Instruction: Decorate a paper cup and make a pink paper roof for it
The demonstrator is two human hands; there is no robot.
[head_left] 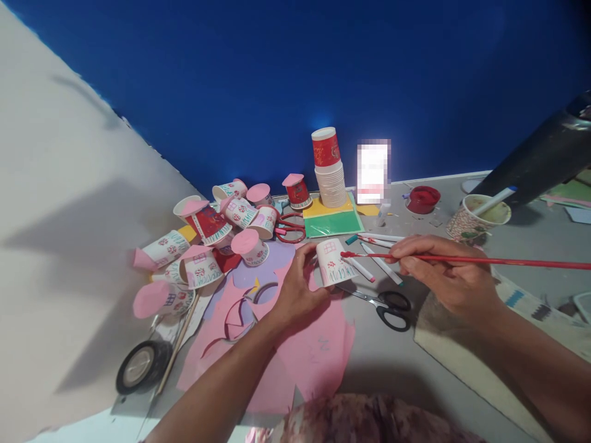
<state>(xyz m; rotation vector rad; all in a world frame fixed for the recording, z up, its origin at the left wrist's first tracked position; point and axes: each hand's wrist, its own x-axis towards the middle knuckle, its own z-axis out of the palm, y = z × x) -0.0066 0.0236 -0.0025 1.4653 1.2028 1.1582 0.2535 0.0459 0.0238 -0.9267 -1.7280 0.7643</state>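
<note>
My left hand (302, 286) is closed around a white paper cup (333, 261), which lies tilted above the pink paper. A pink window, red dabs and green strokes decorate its side. Between the fingers of my right hand (447, 271) is a red paintbrush (415, 256), its red-coated tip at the cup's right side. Under the cup spread cut sheets of pink paper (318, 363). Black-handled scissors (381, 303) lie just right of the cup, and several markers (381, 264) rest behind it.
Several decorated cups with pink paper roofs (249, 246) crowd the left. Farther back stand a tall cup stack (331, 178) and a pot of red paint (422, 200). A cup of cloudy liquid (475, 218) holds a marker at right. Black tape (142, 367) lies front left; a blue wall (295, 74) closes the back.
</note>
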